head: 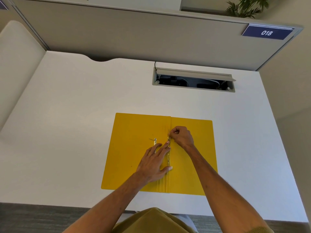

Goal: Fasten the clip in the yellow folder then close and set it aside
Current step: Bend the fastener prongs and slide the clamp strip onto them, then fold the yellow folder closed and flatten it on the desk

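The thin yellow card folder (143,148) lay open on the white desk (75,106), probably light and floppy. The left hand (154,163) pressed flat, gripping nothing; the right hand (182,136) pinched the brass clip (168,154) near the spine.

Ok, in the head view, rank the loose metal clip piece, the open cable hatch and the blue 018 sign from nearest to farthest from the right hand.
From the right hand:
1. Loose metal clip piece, just left, on the folder's left flap.
2. Cable hatch, beyond, set into the desk.
3. 018 sign, far right, on the partition.

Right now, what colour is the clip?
Gold, shiny metal clip; head view.
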Demonstrator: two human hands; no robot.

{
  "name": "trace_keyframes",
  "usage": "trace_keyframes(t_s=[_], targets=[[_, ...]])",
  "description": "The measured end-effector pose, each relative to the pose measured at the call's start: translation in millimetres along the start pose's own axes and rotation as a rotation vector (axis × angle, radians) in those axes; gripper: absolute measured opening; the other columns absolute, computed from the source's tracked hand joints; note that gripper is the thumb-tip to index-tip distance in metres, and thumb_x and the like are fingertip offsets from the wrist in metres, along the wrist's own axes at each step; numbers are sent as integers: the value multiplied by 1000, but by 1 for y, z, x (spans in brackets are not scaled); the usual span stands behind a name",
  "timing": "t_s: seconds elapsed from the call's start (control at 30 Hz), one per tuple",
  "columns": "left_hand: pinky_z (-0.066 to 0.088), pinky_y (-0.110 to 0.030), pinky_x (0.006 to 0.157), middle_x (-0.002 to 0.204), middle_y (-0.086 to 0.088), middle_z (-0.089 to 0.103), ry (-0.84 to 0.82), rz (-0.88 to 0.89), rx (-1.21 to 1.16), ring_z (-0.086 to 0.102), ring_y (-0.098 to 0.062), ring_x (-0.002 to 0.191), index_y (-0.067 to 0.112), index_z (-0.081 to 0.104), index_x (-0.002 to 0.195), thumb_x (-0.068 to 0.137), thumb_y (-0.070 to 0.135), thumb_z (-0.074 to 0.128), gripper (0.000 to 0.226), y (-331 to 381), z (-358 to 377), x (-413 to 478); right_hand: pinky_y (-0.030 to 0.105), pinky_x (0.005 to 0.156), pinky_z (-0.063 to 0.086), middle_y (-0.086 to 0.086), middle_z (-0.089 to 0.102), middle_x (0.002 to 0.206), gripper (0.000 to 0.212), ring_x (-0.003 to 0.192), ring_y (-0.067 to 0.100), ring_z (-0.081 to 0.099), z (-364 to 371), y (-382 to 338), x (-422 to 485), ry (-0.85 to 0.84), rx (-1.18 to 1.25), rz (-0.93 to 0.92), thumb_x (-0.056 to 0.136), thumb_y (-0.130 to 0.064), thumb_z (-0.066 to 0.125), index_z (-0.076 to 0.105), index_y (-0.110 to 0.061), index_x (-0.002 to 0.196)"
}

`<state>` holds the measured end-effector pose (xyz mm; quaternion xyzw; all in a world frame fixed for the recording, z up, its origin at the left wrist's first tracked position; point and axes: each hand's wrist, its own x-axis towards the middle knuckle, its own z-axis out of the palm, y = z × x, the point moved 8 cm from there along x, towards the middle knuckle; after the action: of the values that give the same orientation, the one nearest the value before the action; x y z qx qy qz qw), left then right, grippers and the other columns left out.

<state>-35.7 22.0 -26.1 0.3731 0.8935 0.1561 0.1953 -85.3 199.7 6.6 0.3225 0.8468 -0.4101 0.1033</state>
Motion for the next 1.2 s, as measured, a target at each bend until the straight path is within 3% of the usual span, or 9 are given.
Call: trace_keyframes(t_s=[0.2, 0.33, 0.5, 0.6, 0.7, 0.87, 1.0, 1.13, 1.2], targets=[[25, -49, 133, 182, 16, 5, -6, 1, -26, 12, -19, 167, 35, 23, 168, 102, 77, 40, 80, -1, 1, 0, 44, 81, 62, -2, 71, 121, 20, 105, 18, 70, -4, -2, -27, 183, -64, -165, 101, -22, 66, 71, -19, 120], [24, -46, 134, 181, 14, 14, 89, -59, -124, 14, -15, 167, 37, 29, 167, 110, 68, 38, 65, -23, -16, -10, 40, 95, 54, -5, 64, 134, 31, 123, 17, 61, 14, -7, -55, 260, -199, -323, 99, -23, 67, 67, -24, 130], [35, -57, 128, 178, -2, 30, 363, -430, -209, 28, -30, 163, 21, 43, 161, 108, 32, 62, 57, -102, -62, -54, 37, 99, 49, -7, 58, 138, 38, 128, 15, 55, 63, -27, -95, 167, -328, -522, 97, -27, 62, 61, -32, 135], [41, -65, 118, 171, -13, 38, 414, -658, -241, 38, -41, 154, 13, 44, 159, 103, 20, 68, 61, -143, -80, -88, 44, 106, 50, -4, 53, 149, 45, 138, 20, 52, 95, -41, -114, 77, -422, -610, 96, -30, 60, 57, -30, 141], [45, -66, 109, 157, -21, 50, 385, -791, -306, 48, -46, 141, 9, 44, 157, 101, 17, 69, 62, -168, -81, -115, 49, 119, 40, 1, 37, 167, 61, 153, 24, 38, 117, -44, -122, -1, -475, -569, 97, -34, 61, 43, -30, 155], [48, -60, 104, 144, -18, 59, 304, -753, -384, 55, -44, 130, 8, 49, 152, 103, 17, 69, 54, -178, -71, -128, 52, 128, 27, 5, 13, 177, 78, 162, 28, 19, 138, -32, -124, -142, -555, -468, 101, -45, 58, 19, -28, 167], [48, -57, 108, 140, -18, 60, 313, -791, -535, 54, -40, 132, 9, 52, 150, 101, 20, 75, 56, -179, -65, -126, 54, 129, 24, 6, 5, 178, 85, 163, 31, 14, 146, -24, -127, -193, -594, -476, 98, -46, 63, 17, -26, 168], [48, -50, 105, 143, -17, 64, 417, -997, -914, 59, -36, 128, 10, 58, 147, 98, 25, 81, 56, -191, -66, -127, 55, 129, 23, 5, 3, 178, 89, 163, 32, 12, 145, -20, -126, -210, -580, -482, 96, -45, 66, 16, -28, 168], [50, -54, 111, 146, -18, 64, 436, -1034, -1028, 59, -38, 132, 9, 63, 144, 98, 23, 80, 51, -194, -70, -126, 56, 129, 24, 4, 3, 178, 90, 163, 32, 12, 144, -20, -125, -222, -579, -487, 95, -44, 68, 17, -28, 167]])
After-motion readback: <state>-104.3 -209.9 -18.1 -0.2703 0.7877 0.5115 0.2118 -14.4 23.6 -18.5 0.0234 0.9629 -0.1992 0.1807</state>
